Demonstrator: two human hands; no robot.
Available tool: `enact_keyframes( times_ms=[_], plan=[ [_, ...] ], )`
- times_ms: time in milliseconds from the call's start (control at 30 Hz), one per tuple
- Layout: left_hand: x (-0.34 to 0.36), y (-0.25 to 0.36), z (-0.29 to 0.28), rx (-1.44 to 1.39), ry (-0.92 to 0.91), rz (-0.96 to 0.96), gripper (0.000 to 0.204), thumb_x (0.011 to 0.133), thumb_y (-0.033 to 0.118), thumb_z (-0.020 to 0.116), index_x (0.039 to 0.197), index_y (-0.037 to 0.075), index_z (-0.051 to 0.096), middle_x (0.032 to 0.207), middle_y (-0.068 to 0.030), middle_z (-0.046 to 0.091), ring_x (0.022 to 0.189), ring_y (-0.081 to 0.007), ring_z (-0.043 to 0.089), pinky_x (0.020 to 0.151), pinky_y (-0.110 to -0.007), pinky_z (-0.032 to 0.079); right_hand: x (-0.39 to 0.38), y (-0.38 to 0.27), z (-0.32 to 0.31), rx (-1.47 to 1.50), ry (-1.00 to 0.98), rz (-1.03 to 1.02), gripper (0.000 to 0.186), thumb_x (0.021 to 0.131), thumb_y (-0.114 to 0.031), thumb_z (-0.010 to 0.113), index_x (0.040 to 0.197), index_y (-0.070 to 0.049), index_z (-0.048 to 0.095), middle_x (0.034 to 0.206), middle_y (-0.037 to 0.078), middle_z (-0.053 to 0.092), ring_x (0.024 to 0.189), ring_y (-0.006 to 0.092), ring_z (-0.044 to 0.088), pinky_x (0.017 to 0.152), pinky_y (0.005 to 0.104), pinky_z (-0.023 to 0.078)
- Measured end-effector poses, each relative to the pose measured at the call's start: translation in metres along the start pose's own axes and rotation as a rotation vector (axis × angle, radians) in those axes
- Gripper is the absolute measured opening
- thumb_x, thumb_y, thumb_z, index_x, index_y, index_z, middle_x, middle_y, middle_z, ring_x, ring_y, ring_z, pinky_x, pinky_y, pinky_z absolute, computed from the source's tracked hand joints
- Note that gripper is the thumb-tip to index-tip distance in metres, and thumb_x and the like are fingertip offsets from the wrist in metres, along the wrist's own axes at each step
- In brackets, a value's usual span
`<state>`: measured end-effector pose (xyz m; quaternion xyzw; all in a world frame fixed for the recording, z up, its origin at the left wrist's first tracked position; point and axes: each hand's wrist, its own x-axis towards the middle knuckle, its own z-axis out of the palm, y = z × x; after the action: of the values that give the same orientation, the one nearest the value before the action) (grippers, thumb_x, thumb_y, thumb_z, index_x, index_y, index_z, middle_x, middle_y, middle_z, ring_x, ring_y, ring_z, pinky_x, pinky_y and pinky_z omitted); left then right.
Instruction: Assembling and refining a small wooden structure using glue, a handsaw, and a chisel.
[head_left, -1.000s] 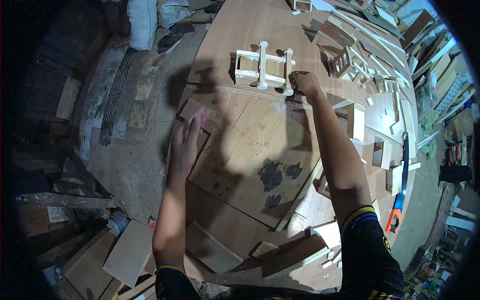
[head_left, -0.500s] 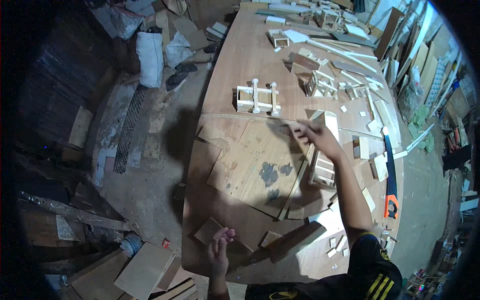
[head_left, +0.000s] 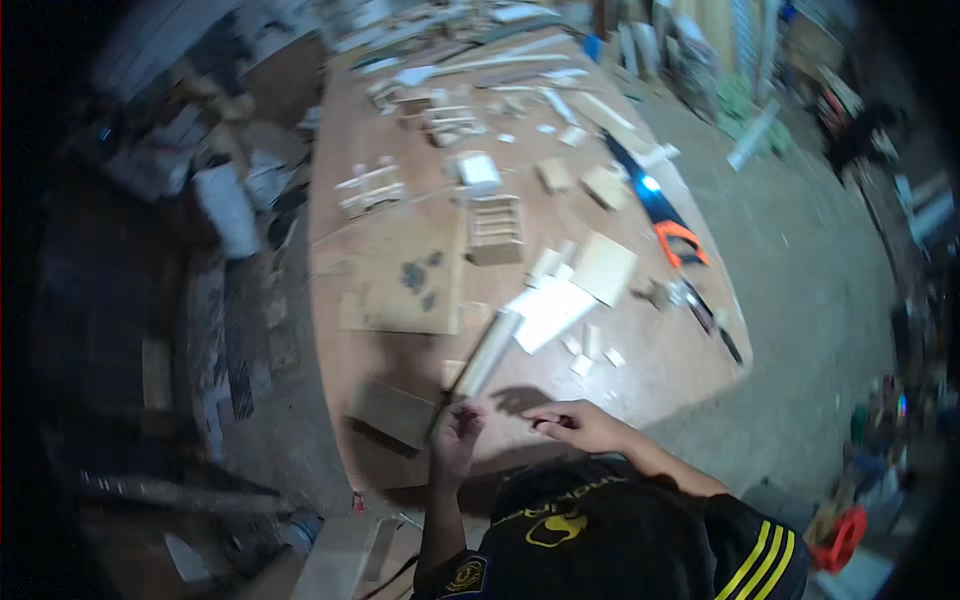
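My left hand [head_left: 460, 436] is over the near edge of the table, its fingers curled in toward the thumb. Just to its right, my right hand [head_left: 575, 424] is closed with thumb and fingertips together. Blur hides what either hand may hold. A flat brown board [head_left: 394, 412] lies beside my left hand. A long wooden bar [head_left: 488, 355] slants away from that hand, next to a white sheet [head_left: 553, 312]. Small wood blocks [head_left: 591, 342] lie beyond my right hand. Farther off stands a slatted wooden box [head_left: 495, 232] with a white-topped block [head_left: 477, 172] behind it.
On the right side of the table [head_left: 650, 370] lies a handsaw with an orange handle [head_left: 682, 243]. A stained plywood sheet [head_left: 385, 295] is at the left, with a small wooden frame [head_left: 370, 188] behind it. Wood strips and offcuts crowd the far end.
My right hand has come back from the slatted box to near my body, close to my left hand. My left hand's fingers have curled in. The view has turned to the right.
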<state>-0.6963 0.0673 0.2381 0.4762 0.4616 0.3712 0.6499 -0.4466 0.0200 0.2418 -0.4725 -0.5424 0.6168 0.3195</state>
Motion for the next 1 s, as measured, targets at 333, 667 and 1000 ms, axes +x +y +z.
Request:
enact_keyframes(
  times_ms=[333, 667, 1000],
  plan=[
    [-0.079, -0.038, 0.160, 0.070, -0.149, -0.154, 0.007, 0.098, 0.008, 0.059, 0.095, 0.001, 0.060, 0.093, -0.0073, 0.068, 0.090, -0.0126, 0.064, 0.086, -0.029, 0.050, -0.235, 0.075, -0.079, -0.400, 0.383, 0.086, 0.036, 0.087, -0.017, 0.063, 0.122, -0.008, 0.065, 0.091, 0.014, 0.071, 0.083, 0.0320, 0.068, 0.075, 0.0397, 0.054],
    [-0.116, -0.048, 0.247, 0.199, -0.285, -0.100, 0.014, 0.097, 0.011, 0.062, 0.098, -0.003, 0.066, 0.096, -0.0080, 0.071, 0.091, -0.0107, 0.064, 0.086, -0.025, 0.050, -0.376, 0.101, -0.104, -0.382, 0.515, 0.337, 0.040, 0.090, -0.024, 0.060, 0.126, -0.008, 0.063, 0.098, 0.015, 0.072, 0.091, 0.0343, 0.068, 0.081, 0.0416, 0.053],
    [-0.075, -0.065, 0.243, 0.251, -0.415, -0.121, 0.014, 0.100, 0.011, 0.058, 0.100, -0.001, 0.065, 0.096, -0.0066, 0.070, 0.090, -0.0113, 0.063, 0.084, -0.025, 0.050, -0.335, 0.109, -0.085, -0.371, 0.435, 0.284, 0.039, 0.090, -0.025, 0.062, 0.124, -0.007, 0.064, 0.100, 0.016, 0.072, 0.091, 0.0359, 0.067, 0.082, 0.0417, 0.052]
  ],
)
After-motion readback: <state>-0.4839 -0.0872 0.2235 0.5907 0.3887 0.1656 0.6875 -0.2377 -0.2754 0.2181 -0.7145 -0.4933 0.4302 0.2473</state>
